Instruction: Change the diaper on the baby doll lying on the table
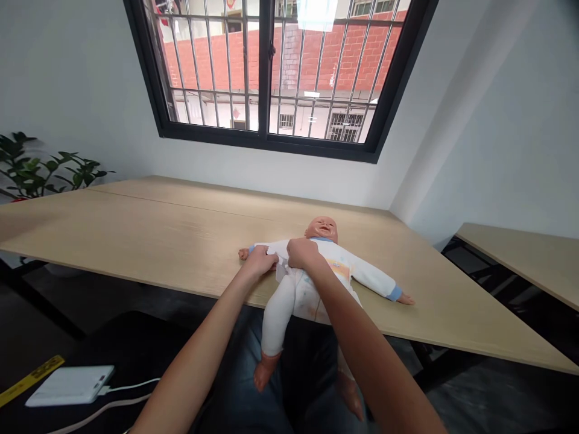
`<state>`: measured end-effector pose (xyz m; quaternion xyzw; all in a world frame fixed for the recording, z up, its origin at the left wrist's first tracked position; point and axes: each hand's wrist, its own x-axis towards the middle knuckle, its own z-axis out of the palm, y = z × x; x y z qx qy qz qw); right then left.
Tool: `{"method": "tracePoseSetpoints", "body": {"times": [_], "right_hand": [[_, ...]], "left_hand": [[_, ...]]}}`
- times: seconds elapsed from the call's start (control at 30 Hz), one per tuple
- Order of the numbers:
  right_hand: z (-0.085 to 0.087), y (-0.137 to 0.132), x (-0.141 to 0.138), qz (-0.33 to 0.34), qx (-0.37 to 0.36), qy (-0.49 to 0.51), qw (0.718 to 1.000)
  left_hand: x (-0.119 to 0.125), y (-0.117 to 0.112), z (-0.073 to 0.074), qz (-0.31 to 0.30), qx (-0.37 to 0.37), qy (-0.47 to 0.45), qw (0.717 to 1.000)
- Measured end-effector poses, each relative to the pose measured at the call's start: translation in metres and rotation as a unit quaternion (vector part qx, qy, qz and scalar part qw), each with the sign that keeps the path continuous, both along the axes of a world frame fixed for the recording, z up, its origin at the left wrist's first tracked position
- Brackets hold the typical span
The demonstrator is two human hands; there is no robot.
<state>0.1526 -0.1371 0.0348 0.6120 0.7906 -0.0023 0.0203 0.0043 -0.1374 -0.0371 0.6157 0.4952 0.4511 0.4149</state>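
Now, baby doll [307,295]: on its back on the desk [136,241], long axis running from head near the far edge to legs hanging over the near edge.
Left hand [260,262]: closed on a flap of the white onesie [344,271].
Right hand [304,253]: closed on the chest, nearer the head, just beside the left hand.

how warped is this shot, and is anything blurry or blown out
In the head view, wide-angle distortion tilts the window frame and stretches the right forearm; glare whitens the top of the windowpane; the left hand and right hand look sharp.
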Motion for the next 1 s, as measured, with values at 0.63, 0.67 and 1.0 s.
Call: {"method": "tracePoseSetpoints", "body": {"times": [0.63, 0.67, 1.0], "right_hand": [[0.025, 0.012, 0.014, -0.025, -0.117, 0.036, 0.992], [0.025, 0.013, 0.014, -0.025, -0.118, 0.036, 0.992], [0.017, 0.016, 0.018, -0.042, -0.099, 0.031, 0.994]], "left_hand": [[0.028, -0.011, 0.015, -0.125, 0.045, -0.003, 0.991], [0.028, -0.010, 0.016, -0.128, 0.047, 0.000, 0.991], [0.040, 0.000, 0.013, -0.111, 0.043, -0.008, 0.993]]}}
